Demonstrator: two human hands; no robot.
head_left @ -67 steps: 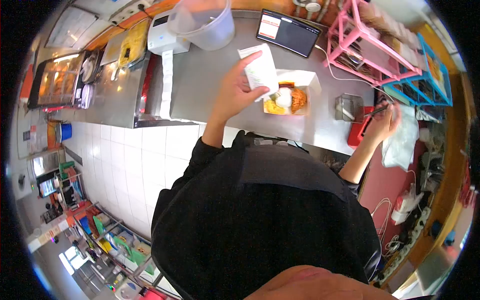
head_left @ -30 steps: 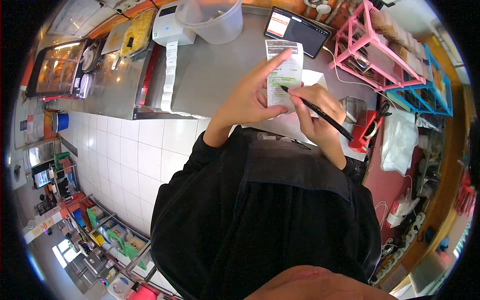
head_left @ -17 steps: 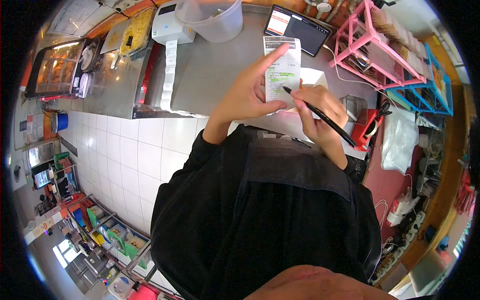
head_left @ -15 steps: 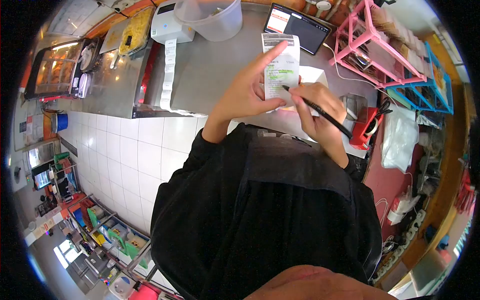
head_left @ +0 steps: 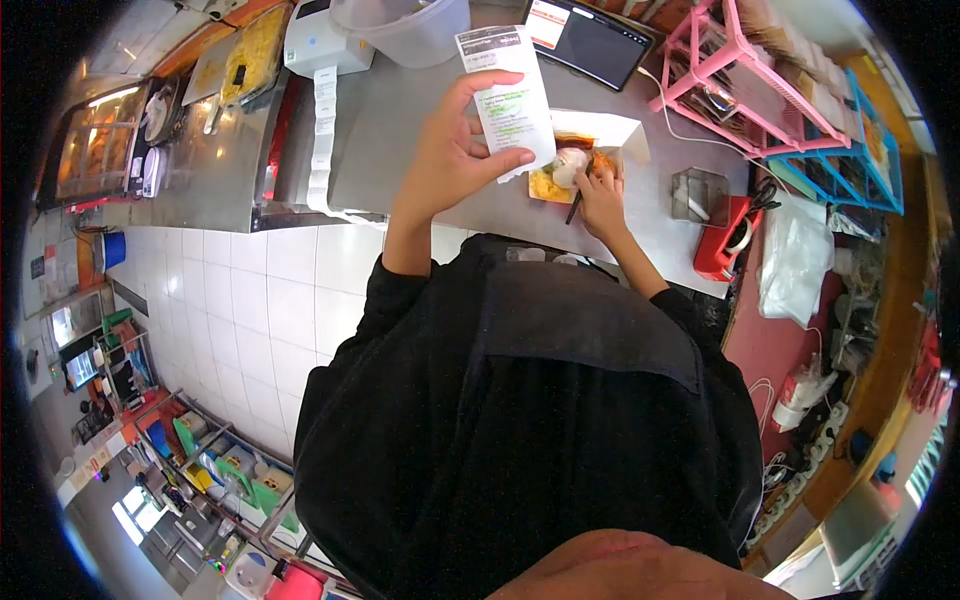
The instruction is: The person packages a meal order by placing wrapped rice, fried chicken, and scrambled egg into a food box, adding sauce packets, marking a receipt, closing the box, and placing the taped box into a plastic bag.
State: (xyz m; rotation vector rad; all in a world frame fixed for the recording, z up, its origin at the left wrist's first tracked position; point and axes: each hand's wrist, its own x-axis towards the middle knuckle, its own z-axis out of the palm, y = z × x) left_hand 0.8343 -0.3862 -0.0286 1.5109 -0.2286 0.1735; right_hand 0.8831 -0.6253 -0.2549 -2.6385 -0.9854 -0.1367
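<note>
A long printed receipt point(head_left: 515, 105) with green highlighter marks is held up by my left hand point(head_left: 450, 160), its edge between thumb and fingers. My right hand point(head_left: 603, 203) reaches over the near side of an open white takeaway box point(head_left: 630, 140). A black pen point(head_left: 574, 207) is still in that hand, its end pointing down. Inside the box are yellow food point(head_left: 545, 187), a white wrapped-looking lump point(head_left: 570, 165) and orange-brown fried pieces point(head_left: 601, 163). My fingertips are at these pieces; whether they touch them I cannot tell.
Beyond the box a tablet point(head_left: 580, 45) lies on the steel counter point(head_left: 400, 110). A label printer point(head_left: 325, 40) trails a paper strip point(head_left: 322, 140) beside a clear tub point(head_left: 405, 30). Rightward are a pink rack point(head_left: 735, 60), a wire basket point(head_left: 699, 195) and a red tape dispenser point(head_left: 725, 240).
My left hand has moved left with the receipt, uncovering the food box. My right hand has left the receipt with the pen and gone down to the box.
</note>
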